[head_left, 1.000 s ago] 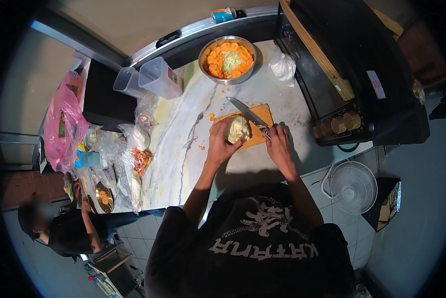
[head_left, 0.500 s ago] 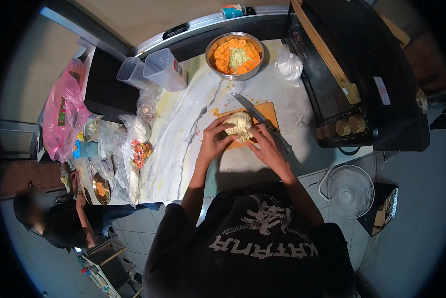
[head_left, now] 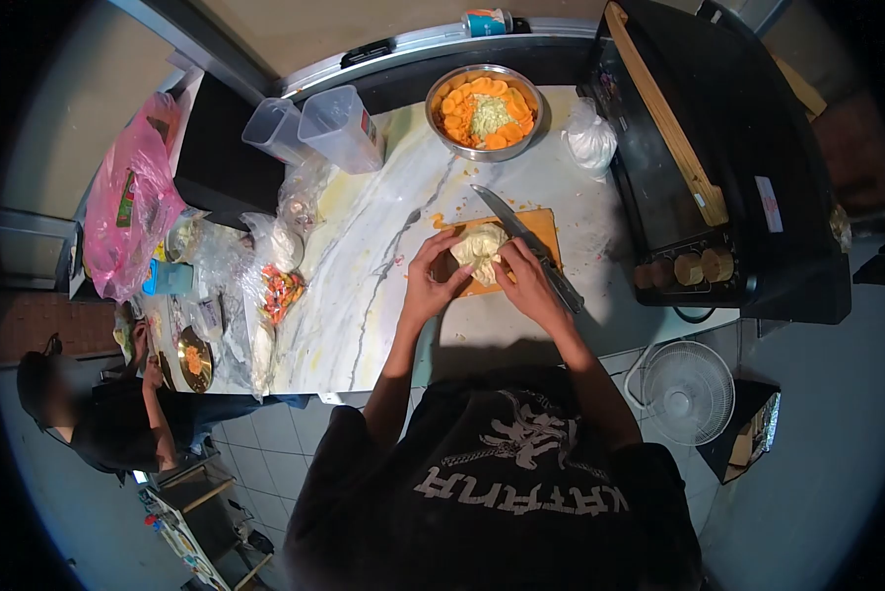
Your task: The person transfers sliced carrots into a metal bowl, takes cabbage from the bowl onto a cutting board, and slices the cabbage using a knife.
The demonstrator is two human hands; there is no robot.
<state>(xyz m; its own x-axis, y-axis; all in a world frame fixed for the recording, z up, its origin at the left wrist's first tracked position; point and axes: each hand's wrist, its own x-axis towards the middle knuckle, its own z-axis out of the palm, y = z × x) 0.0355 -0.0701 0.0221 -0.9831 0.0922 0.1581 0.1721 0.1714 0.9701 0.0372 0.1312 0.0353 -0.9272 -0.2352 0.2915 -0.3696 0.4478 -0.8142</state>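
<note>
A pale cream, wrinkled vegetable head [head_left: 479,248], which looks like a cabbage or cauliflower, is held over an orange cutting board [head_left: 541,225]. My left hand [head_left: 431,278] grips its left side, thumb at the near edge. On the right side, the fingers of my right hand [head_left: 527,284] pinch the surface. Just beyond my right hand a large dark-bladed knife [head_left: 507,214] lies slantwise across the board, its handle toward me. Small orange scraps are scattered around the board.
At the back stands a steel bowl [head_left: 433,123] of sliced carrots and chopped pale pieces. A knotted white bag [head_left: 590,140] sits beside the black oven [head_left: 659,187]. Plastic containers [head_left: 339,133] and bags line the left. Another person [head_left: 107,424] works at the far left; a fan [head_left: 694,392] stands right.
The camera view has shifted slightly, moving the counter things rightward. My fingers have shifted a little on the pale head, which stays between both hands. The knife still lies on the board.
</note>
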